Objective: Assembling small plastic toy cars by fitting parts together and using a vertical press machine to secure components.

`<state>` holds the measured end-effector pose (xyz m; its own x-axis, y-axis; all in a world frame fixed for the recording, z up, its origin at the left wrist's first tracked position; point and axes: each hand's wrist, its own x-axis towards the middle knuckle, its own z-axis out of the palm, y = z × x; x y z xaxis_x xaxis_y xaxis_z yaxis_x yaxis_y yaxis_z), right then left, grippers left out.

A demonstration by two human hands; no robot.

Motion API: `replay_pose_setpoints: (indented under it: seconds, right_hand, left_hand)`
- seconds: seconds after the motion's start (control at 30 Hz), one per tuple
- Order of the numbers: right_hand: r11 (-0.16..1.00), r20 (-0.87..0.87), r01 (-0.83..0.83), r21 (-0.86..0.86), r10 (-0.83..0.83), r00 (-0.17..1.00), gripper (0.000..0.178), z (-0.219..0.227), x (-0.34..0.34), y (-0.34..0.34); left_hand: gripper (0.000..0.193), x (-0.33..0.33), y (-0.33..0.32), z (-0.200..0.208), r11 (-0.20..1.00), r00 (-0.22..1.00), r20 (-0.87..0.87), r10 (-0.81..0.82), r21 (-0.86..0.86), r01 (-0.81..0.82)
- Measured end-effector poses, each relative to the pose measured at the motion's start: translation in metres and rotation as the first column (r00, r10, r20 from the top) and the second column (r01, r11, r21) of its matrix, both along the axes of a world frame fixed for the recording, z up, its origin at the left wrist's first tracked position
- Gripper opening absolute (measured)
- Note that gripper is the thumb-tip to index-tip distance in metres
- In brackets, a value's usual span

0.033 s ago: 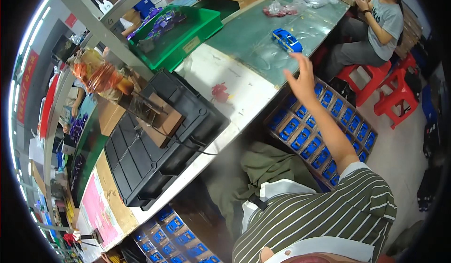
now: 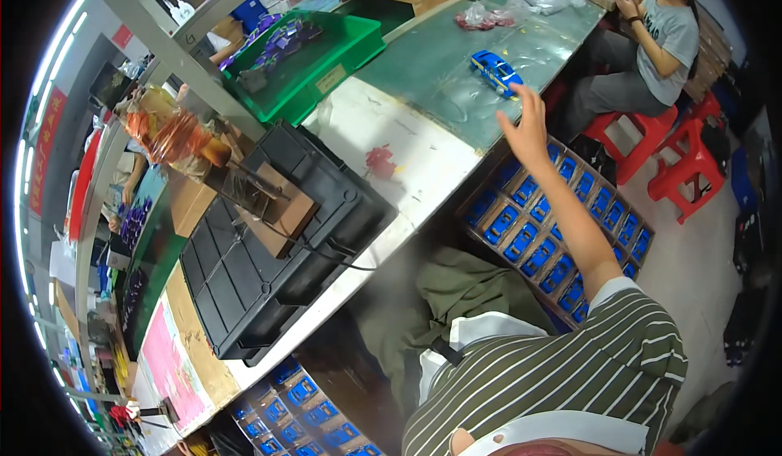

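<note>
A blue toy car (image 2: 494,73) with yellow marks lies on the green-topped part of the bench. My right hand (image 2: 528,134) reaches over the bench edge at the car's near end. Its thumb stands apart from the fingers, and the fingertips are at or just touching the car; I cannot tell whether they press on it. Nothing is gripped in that hand. Below my right forearm sits a divided box of blue toy cars (image 2: 521,242), one to a compartment. My left hand is out of the picture.
A black lidded crate (image 2: 244,277) with a wooden block stands on the white bench (image 2: 407,142). Behind it is a green tray (image 2: 358,44) of purple pieces. Another box of blue cars (image 2: 322,411) lies low left. A co-worker (image 2: 668,48) sits far right near red stools (image 2: 688,167).
My right hand has shifted slightly and its fingers bend more at the car's near end. The car sits nearly where it was, a touch nearer.
</note>
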<state>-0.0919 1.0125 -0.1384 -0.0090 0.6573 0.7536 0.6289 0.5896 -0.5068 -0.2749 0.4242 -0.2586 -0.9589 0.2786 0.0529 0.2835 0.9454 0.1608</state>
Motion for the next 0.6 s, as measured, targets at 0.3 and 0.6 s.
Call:
replay_pose_setpoints:
  seconds: [0.3,0.6]
  right_hand:
    - [0.94,0.271,0.297,-0.17,-0.245,0.931,0.069,-0.015,0.016,0.083]
    - [0.99,0.149,0.107,-0.091,-0.093,0.984,0.055,-0.019,0.003,0.076]
  left_hand:
    - [0.055,-0.001,0.064,0.047,0.974,0.988,0.072,-0.136,0.193,0.12]
    - [0.053,-0.002,0.105,0.077,0.927,0.959,0.146,-0.243,0.327,0.185]
